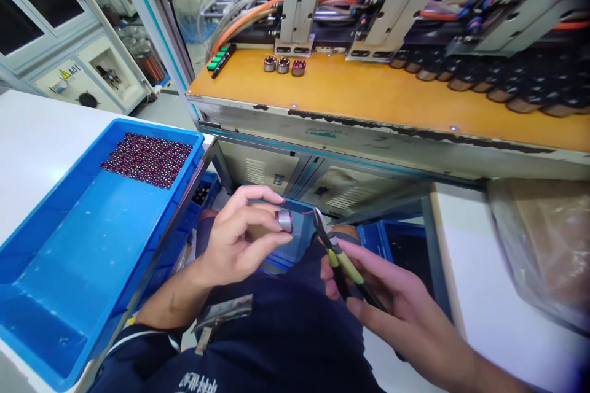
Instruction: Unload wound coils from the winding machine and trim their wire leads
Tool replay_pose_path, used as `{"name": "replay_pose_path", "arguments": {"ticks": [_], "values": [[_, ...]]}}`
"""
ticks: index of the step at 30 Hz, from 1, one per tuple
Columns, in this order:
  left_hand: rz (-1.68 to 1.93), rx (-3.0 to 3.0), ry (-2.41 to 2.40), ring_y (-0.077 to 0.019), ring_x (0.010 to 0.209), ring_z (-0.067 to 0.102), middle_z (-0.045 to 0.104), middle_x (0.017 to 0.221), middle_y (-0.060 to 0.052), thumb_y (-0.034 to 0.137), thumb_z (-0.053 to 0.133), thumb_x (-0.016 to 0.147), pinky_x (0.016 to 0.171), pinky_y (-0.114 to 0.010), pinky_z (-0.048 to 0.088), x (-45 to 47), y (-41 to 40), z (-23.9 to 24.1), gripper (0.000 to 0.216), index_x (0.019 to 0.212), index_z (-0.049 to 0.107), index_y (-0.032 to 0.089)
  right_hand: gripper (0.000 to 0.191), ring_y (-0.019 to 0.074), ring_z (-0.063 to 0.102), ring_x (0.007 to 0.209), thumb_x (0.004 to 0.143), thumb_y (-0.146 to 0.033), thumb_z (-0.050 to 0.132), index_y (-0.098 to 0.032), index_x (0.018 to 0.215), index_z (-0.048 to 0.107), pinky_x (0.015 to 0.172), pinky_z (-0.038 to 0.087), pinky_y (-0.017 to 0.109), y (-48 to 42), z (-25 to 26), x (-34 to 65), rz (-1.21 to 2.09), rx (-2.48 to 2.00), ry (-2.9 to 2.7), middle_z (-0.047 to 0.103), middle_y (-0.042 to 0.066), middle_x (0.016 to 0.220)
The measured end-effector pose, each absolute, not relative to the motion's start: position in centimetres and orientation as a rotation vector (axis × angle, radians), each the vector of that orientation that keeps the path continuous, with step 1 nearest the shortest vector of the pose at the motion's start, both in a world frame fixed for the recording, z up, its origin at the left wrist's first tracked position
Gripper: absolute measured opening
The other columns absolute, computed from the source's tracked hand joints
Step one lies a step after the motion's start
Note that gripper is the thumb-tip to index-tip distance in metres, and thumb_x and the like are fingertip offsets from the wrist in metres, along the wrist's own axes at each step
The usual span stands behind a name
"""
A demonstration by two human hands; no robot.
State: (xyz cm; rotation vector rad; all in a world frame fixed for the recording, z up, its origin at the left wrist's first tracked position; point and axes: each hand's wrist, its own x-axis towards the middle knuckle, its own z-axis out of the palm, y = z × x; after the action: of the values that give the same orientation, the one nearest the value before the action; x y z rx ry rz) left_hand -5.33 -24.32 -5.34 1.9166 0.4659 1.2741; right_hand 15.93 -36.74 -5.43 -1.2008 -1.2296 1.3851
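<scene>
Left hand [235, 236]: grip clamped on a small wound coil [284, 220], pinched between thumb and fingertips over our lap, below the bench [369, 95] edge. Right hand [391, 307]: grip closed round the cutters [338, 255], nose just beside the coil, apparently not touching. We think a thin red lead runs between them. Our call: brace both wrists, snip close, don't nick the winding. The blue tray [92, 245] is on our left.

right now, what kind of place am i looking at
Most likely a factory coil-winding station: a machine with orange hoses, a row of copper coils beneath it, a blue bin of small parts. The left hand holds a small wound part, the right hand cutters.
</scene>
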Motion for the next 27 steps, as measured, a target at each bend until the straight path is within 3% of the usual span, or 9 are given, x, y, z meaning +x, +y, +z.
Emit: {"name": "replay_pose_path", "arguments": {"ticks": [4, 9, 16, 27], "values": [[1.352, 1.83, 0.378, -0.0181, 0.098, 0.071, 0.062, 0.117, -0.007, -0.001, 0.076, 0.072, 0.082, -0.032, 0.063, -5.1, -24.3, -5.7, 0.052, 0.107, 0.046, 0.023, 0.053, 0.0156, 0.068, 0.106, 0.094, -0.022, 0.059, -0.046, 0.14, 0.048, 0.098, 0.054, 0.03, -37.7, -5.3, 16.5, 1.441, -1.151, -1.298, 0.067, 0.004, 0.119], [1.365, 1.821, 0.361, -0.0191, 0.103, 0.071, 0.069, 0.109, -0.006, -0.001, 0.073, 0.076, 0.09, -0.038, 0.061, -4.8, -24.5, -5.8, 0.049, 0.106, 0.043, 0.022, 0.06, 0.0173, 0.063, 0.118, 0.094, -0.016, 0.055, -0.049, 0.143, 0.042, 0.106, 0.048, 0.036, -38.1, -4.8, 16.4, 1.472, -1.139, -1.347, 0.063, 0.003, 0.129], [1.323, 1.834, 0.417, -0.0209, 0.104, 0.072, 0.073, 0.112, -0.009, -0.002, 0.073, 0.076, 0.089, -0.036, 0.062, -5.2, -25.2, -5.9, 0.049, 0.109, 0.045, 0.021, 0.06, 0.017, 0.065, 0.113, 0.095, -0.014, 0.053, -0.044, 0.146, 0.042, 0.104, 0.051, 0.033, -37.8, -5.1, 15.8, 1.458, -1.069, -1.333, 0.062, 0.005, 0.129], [1.294, 1.751, 0.417, -0.0192, 0.104, 0.073, 0.073, 0.114, -0.009, -0.004, 0.073, 0.075, 0.088, -0.032, 0.063, -5.3, -25.4, -6.2, 0.049, 0.109, 0.046, 0.02, 0.061, 0.0112, 0.067, 0.089, 0.091, -0.009, 0.056, -0.043, 0.14, 0.049, 0.086, 0.057, 0.023, -37.0, -4.0, 15.0, 1.442, -1.077, -1.313, 0.067, 0.004, 0.107]]}}
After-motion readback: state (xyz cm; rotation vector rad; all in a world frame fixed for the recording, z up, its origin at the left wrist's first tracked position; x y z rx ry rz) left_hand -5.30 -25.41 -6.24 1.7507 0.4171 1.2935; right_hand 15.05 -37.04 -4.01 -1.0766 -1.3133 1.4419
